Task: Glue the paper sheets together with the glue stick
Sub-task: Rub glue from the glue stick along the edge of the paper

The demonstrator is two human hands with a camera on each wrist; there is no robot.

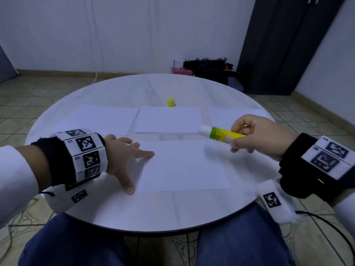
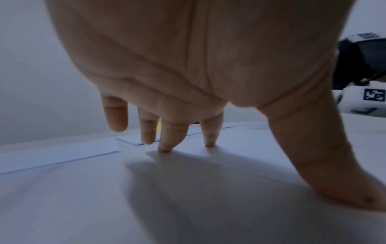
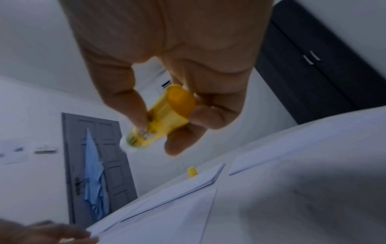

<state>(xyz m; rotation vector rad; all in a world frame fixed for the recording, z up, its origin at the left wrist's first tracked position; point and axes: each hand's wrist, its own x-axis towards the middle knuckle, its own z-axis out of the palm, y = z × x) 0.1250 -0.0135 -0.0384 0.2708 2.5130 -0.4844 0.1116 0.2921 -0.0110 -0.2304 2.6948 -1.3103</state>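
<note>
A white paper sheet (image 1: 182, 166) lies on the round table in front of me. My left hand (image 1: 130, 160) rests on its left edge with fingers spread and straight, fingertips (image 2: 165, 149) pressing down. My right hand (image 1: 255, 139) holds an uncapped yellow-green glue stick (image 1: 222, 134) above the sheet's right side, its white tip pointing left. In the right wrist view the fingers curl round the glue stick (image 3: 165, 118). Its yellow cap (image 1: 170, 102) stands upright behind the middle stack.
Three more paper stacks lie across the round white table (image 1: 134, 212): left (image 1: 101, 119), middle (image 1: 169, 120) and right (image 1: 228, 116). Beyond the table, bags (image 1: 207, 69) sit on the tiled floor beside a dark cabinet (image 1: 278, 45).
</note>
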